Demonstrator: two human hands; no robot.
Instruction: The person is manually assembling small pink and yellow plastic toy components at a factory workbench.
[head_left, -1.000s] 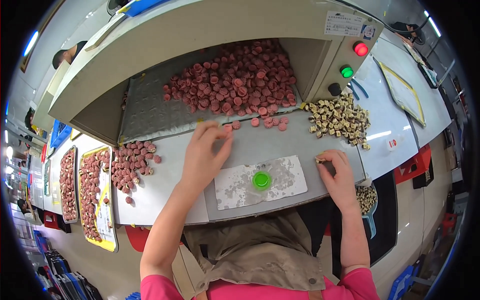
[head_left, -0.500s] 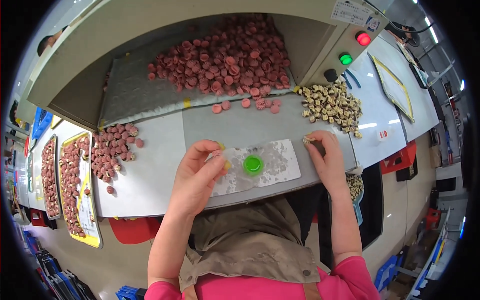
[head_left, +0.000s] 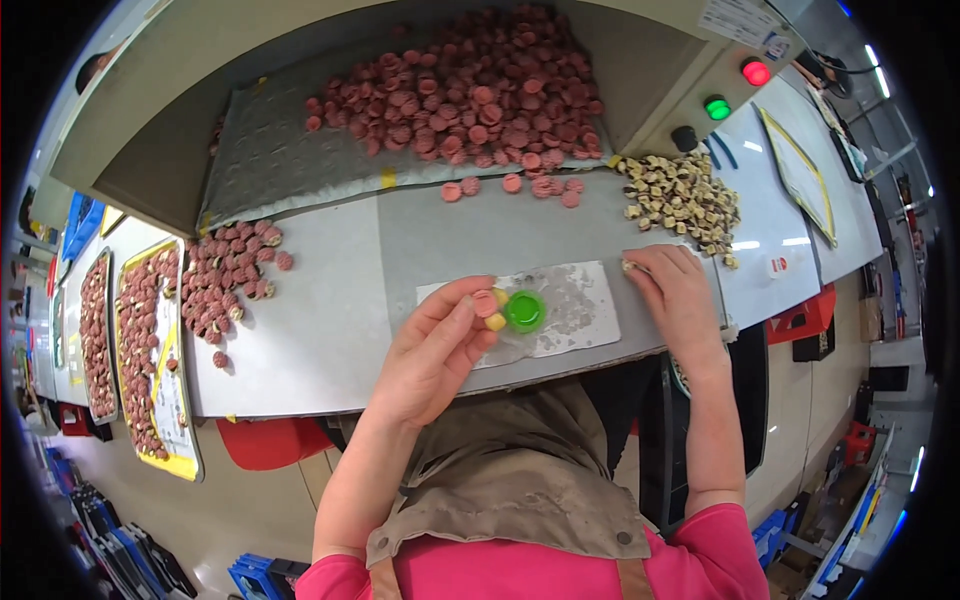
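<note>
My left hand (head_left: 425, 355) pinches a pink, ridged, cup-shaped piece (head_left: 484, 303) between thumb and fingers. Its hollow side faces up toward me, and yellow covers sit on two fingertips. Right beside those fingertips is a small round green container (head_left: 525, 311), resting on a white, stained sheet (head_left: 590, 325). To the right of the sheet, my right hand (head_left: 685, 300) is closed, with a small cream-coloured piece (head_left: 628, 265) at its fingertips. Beyond that hand lies a heap of small cream-and-brown pieces (head_left: 690, 200).
A large pile of pink cups (head_left: 460, 100) lies under the beige machine housing (head_left: 650, 70), with several loose cups in front. Filled pink pieces (head_left: 225, 270) cluster at the left beside yellow-edged trays (head_left: 185, 400). Blue-handled pliers (head_left: 722, 150) and an empty yellow-edged tray (head_left: 800, 170) are at the right.
My left hand has moved right, up to the green container, and the pink cup now shows its hollow side. The right hand keeps about the same place; the whole view has shifted slightly.
</note>
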